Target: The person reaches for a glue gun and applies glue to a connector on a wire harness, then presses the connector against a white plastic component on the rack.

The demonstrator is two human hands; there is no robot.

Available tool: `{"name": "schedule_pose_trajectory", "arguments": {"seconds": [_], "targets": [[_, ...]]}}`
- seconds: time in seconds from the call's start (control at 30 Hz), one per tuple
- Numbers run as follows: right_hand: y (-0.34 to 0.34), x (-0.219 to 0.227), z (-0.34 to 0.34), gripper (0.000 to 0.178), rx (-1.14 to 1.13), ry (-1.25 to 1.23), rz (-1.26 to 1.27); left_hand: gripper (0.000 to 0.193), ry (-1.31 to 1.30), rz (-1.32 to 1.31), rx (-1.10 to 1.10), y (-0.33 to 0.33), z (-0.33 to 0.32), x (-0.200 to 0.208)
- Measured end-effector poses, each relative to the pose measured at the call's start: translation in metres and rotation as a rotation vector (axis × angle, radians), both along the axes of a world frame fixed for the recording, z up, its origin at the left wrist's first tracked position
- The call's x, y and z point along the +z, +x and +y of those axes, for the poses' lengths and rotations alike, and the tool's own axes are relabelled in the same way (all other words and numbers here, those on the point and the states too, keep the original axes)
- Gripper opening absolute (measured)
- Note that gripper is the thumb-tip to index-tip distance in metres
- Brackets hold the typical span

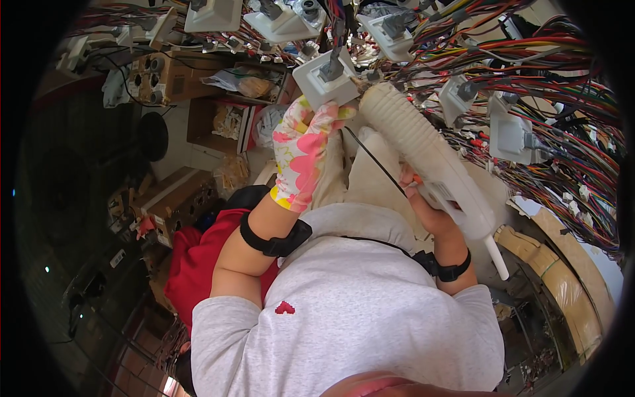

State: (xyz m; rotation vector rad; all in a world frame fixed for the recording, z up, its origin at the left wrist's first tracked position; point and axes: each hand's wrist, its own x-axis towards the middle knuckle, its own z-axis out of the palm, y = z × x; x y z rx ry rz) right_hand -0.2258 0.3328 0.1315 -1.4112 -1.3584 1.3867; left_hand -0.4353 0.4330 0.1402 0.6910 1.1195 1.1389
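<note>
My left hand (304,145), in a white glove with pink and yellow flowers, is raised with its fingers bent at the lower edge of a square white plastic holder (325,78). What lies between those fingertips is hidden. A thin black strip (374,159) runs from beside them down to my bare right hand (426,206), whose fingers are closed where the strip meets it. Something small and orange shows at the right fingertips. A large white tool (430,149) with a ribbed barrel lies across the view over that hand, hiding part of it; its right edge is blurred.
Bundles of coloured wires (555,59) hang along the top and right, among more white holders (512,135). Cardboard boxes (182,76) and plastic bags stand at the left. Red cloth (202,264) lies beside my left arm. A curved brown cardboard piece (555,281) is at right.
</note>
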Motion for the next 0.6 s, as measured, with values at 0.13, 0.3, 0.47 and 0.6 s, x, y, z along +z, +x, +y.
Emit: {"name": "schedule_pose_trajectory", "arguments": {"seconds": [0.13,0.3,0.47,0.6], "targets": [[-0.002,0.002,-0.001,0.033,-0.014,0.02,0.035,0.028,-0.012,-0.042,0.008,0.0,0.001,0.001],[0.002,0.004,0.0,0.04,0.013,0.043,0.134,0.027,-0.11,-0.325,-0.03,-0.004,0.003,-0.015],[0.004,0.011,0.002,0.05,0.079,0.059,0.067,0.024,-0.133,-0.675,-0.025,-0.006,-0.001,-0.039],[0.009,0.002,-0.007,0.052,0.115,0.071,-0.102,0.023,-0.164,-0.784,-0.108,-0.009,-0.001,-0.032]]}}
